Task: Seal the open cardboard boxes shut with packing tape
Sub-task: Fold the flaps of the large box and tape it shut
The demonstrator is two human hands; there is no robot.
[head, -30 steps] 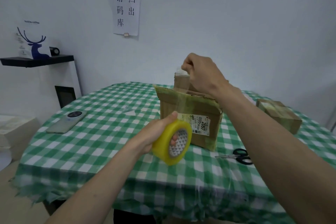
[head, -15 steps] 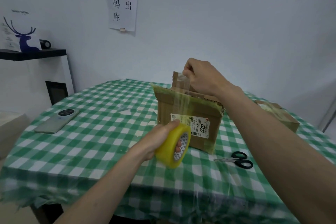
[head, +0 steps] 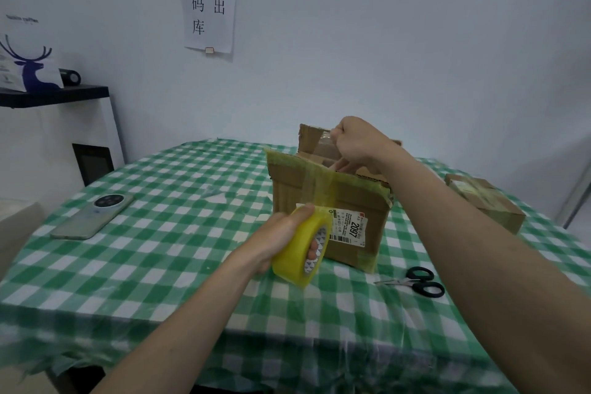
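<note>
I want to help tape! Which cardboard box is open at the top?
The big cardboard box in the middle, with the white 2097 label; its flaps stand up. The small box far right is flat and closed.

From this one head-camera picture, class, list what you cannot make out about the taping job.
- Inside of the open box: hidden by its near flap and the right hand.
- Tape end: hidden inside the right hand's fingers.
- Small print on the label: too small; only 2097 reads.
- Second box: far side hidden, seams blurred.
- Left hand: fingers partly hidden inside the tape roll.
</note>
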